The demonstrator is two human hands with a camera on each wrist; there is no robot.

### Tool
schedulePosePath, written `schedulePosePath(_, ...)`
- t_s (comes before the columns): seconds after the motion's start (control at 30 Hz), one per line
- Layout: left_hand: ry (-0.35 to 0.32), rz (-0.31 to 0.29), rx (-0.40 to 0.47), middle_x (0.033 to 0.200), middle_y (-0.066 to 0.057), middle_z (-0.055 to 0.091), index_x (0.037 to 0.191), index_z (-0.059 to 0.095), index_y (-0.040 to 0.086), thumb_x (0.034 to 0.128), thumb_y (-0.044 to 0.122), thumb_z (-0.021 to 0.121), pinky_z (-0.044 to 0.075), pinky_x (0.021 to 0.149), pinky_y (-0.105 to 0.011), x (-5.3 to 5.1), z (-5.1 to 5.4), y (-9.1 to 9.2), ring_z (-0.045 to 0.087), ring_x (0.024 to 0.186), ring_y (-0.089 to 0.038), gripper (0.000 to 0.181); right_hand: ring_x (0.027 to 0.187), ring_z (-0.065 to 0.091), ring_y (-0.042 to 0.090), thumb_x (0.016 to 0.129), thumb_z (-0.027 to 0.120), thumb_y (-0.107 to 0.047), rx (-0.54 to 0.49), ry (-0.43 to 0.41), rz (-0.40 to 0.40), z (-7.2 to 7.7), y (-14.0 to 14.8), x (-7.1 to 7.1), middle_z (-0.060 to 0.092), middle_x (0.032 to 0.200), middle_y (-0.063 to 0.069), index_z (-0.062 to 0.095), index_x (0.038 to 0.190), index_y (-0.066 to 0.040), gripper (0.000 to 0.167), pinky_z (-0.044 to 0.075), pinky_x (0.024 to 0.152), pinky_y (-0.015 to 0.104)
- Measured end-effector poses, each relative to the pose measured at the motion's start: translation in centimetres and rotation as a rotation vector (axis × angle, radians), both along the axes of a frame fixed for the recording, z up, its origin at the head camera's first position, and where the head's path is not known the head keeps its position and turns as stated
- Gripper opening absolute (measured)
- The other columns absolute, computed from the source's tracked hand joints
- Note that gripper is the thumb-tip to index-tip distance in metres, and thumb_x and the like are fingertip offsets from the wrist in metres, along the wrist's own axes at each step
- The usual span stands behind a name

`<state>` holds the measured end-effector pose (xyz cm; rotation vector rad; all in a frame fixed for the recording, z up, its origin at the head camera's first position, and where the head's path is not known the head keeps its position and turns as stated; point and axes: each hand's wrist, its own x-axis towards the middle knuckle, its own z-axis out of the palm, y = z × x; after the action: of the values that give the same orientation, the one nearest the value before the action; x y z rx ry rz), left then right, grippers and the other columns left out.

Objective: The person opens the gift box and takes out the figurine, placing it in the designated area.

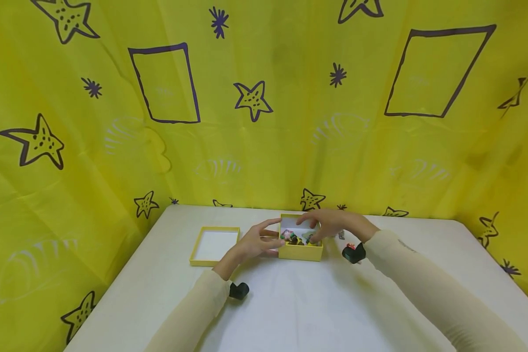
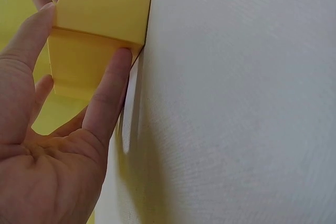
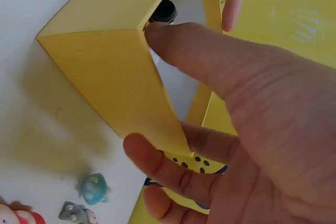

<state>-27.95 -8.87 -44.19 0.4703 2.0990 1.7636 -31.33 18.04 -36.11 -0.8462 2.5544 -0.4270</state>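
An uncovered yellow box [image 1: 301, 253] with a white inside stands toward the back of the table. Small toy figures [image 1: 288, 235], some pink, green and dark, lie in it. My left hand [image 1: 257, 241] holds the left end, thumb at the front top corner and long fingers along the side [image 2: 79, 61]. At the right end is my right hand [image 1: 330, 223]. Its thumb [image 3: 173, 40] lies over the front corner of the rim, and its bent fingers reach round the right side. Near the thumb, a round black piece [image 3: 164, 11] shows inside.
A yellow-edged lid [image 1: 215, 243] lies left of the box, white inside up. To the right sit small toys: a turquoise one [image 3: 95, 188], a grey one [image 3: 76, 212] and a red-and-white one [image 3: 21, 215]. A yellow patterned curtain [image 1: 264, 146] hangs behind the white table [image 1: 281, 313].
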Motion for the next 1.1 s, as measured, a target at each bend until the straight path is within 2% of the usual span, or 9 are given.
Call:
schedulePosePath(0.23,0.001,-0.009,0.007,0.140,-0.025,0.054,0.158,0.041,0.019,0.0940,0.014,0.077,0.062,0.086,-0.043,0.1,0.1,0.0,0.067,0.114,-0.030,0.074,0.094,0.057,0.023,0.092,0.079,-0.025,0.120,0.047,-0.031,0.2,-1.1,-0.1,0.064,0.109,0.008,0.059,0.144,-0.022,0.056,0.053,0.078,0.038)
schedulePosePath(0.4,-0.001,-0.009,0.000,0.140,-0.025,0.053,0.159,0.041,0.019,0.0938,0.015,0.078,0.062,0.086,-0.042,0.1,0.1,0.0,0.067,0.114,-0.029,0.075,0.088,0.056,0.021,0.093,0.079,-0.027,0.162,0.046,-0.030,0.2,-1.5,-0.1,0.063,0.100,0.005,0.062,0.139,-0.023,0.049,0.052,0.076,0.037)
schedulePosePath(0.5,0.002,-0.008,-0.002,0.140,-0.025,0.053,0.159,0.041,0.019,0.0938,0.015,0.078,0.062,0.086,-0.042,0.1,0.0,0.0,0.066,0.115,-0.030,0.075,0.089,0.060,0.021,0.093,0.078,-0.027,0.172,0.055,0.003,0.0,-1.7,-0.2,0.066,0.103,0.006,0.064,0.136,-0.021,0.046,0.055,0.080,0.040)
schedulePosePath(0.7,0.003,-0.006,-0.009,0.141,-0.025,0.053,0.159,0.039,0.018,0.0940,0.015,0.077,0.062,0.086,-0.043,0.1,0.1,0.0,0.067,0.113,-0.029,0.076,0.092,0.062,0.020,0.094,0.077,-0.027,0.199,0.065,0.011,-0.5,-2.1,-0.4,0.066,0.114,0.007,0.065,0.133,-0.022,0.042,0.056,0.088,0.045)
schedulePosePath(0.93,0.011,-0.013,-0.016,0.141,-0.025,0.053,0.160,0.039,0.017,0.0941,0.016,0.077,0.062,0.086,-0.043,0.0,0.1,0.0,0.067,0.113,-0.029,0.076,0.112,0.060,0.026,0.096,0.074,-0.025,0.248,0.107,0.043,-0.8,-2.5,-0.3,0.064,0.131,0.007,0.070,0.127,-0.024,0.031,0.050,0.104,0.052)
schedulePosePath(1.03,0.012,-0.011,-0.016,0.141,-0.025,0.054,0.159,0.040,0.018,0.0942,0.016,0.077,0.062,0.086,-0.043,0.0,0.1,0.0,0.067,0.113,-0.029,0.075,0.116,0.059,0.027,0.097,0.072,-0.023,0.240,0.109,0.054,-0.9,-2.5,-0.3,0.064,0.131,0.008,0.072,0.125,-0.023,0.028,0.049,0.105,0.052)
schedulePosePath(1.1,0.013,-0.010,-0.016,0.141,-0.025,0.054,0.159,0.040,0.019,0.0944,0.016,0.077,0.062,0.086,-0.043,0.1,0.1,0.0,0.067,0.113,-0.030,0.074,0.111,0.061,0.026,0.097,0.072,-0.021,0.217,0.098,0.051,-1.1,-2.3,-0.5,0.065,0.127,0.007,0.073,0.123,-0.023,0.026,0.051,0.102,0.051)
